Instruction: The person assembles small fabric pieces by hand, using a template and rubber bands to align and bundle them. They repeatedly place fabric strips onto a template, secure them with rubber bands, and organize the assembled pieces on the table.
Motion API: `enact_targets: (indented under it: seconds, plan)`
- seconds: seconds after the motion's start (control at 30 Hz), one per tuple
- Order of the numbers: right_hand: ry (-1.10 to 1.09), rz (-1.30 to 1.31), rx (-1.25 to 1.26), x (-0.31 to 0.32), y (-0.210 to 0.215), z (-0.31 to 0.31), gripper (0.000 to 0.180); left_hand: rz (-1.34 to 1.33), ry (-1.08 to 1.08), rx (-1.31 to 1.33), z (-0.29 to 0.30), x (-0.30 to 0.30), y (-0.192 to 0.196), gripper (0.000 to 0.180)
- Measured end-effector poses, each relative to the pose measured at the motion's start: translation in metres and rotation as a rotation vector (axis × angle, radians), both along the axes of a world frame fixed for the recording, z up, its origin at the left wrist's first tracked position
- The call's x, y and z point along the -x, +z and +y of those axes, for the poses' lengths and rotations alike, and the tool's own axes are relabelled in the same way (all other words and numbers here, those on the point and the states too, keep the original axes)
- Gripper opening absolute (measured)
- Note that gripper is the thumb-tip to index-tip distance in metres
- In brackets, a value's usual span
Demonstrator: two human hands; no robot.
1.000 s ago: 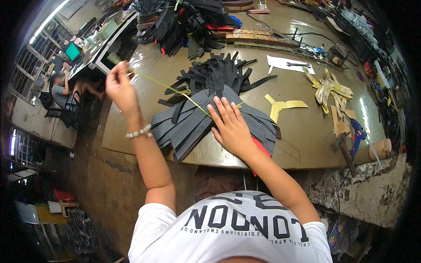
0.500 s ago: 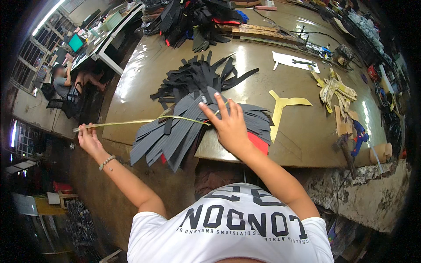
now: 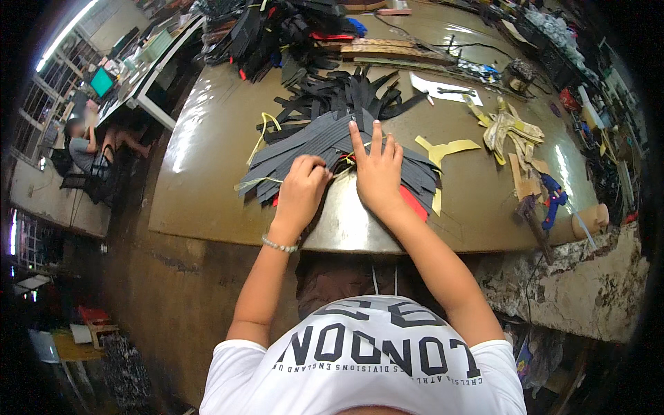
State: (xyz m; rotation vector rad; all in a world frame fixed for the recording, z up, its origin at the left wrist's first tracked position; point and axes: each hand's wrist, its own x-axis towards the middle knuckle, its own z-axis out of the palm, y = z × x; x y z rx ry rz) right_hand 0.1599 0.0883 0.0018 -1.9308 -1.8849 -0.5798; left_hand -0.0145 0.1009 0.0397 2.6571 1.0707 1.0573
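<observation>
A fanned bundle of dark grey ribbed strips [image 3: 287, 152] lies near the table's front edge, with some red [image 3: 413, 202] showing under its right side. My right hand [image 3: 378, 176] rests on the middle of the bundle, fingers stretched out and apart. Close on its left, my left hand [image 3: 304, 185] has its fingers pinched on a thin yellow string [image 3: 266, 180]. Part of that string trails left over the strips, and a loop lies beyond them. Where the string passes between my hands, the fingers partly hide it.
More black strips [image 3: 346, 93] lie just behind the bundle, and a larger dark heap [image 3: 277, 34] at the back. To the right are a yellow three-armed piece [image 3: 446, 149], a wrench [image 3: 456, 91], a pale yellow pile [image 3: 512, 131], a hammer [image 3: 532, 218] and a blue glue gun [image 3: 553, 200].
My left hand has come in from the far left, where it held the string stretched out, to the middle of the bundle. The string now lies slack. My right hand stays on the strips.
</observation>
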Motion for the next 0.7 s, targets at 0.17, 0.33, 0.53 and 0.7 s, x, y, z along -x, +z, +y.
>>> enact_targets:
  seconds: [0.17, 0.33, 0.53, 0.7]
  plan:
    - [0.024, 0.091, 0.019, -0.003, 0.002, -0.002, 0.084, -0.136, 0.05, 0.159, -0.013, -0.015, -0.009, 0.017]
    - [0.147, 0.23, -0.031, -0.007, 0.005, -0.008, 0.092, -0.107, 0.162, 0.108, 0.001, -0.045, -0.008, 0.015]
    - [0.214, 0.337, -0.003, -0.007, 0.012, -0.011, 0.093, -0.118, 0.047, 0.18, -0.012, -0.036, 0.004, 0.011]
    - [0.46, 0.307, -0.191, -0.009, 0.023, -0.021, 0.06, -0.594, 0.096, 0.523, -0.045, -0.002, 0.043, 0.009]
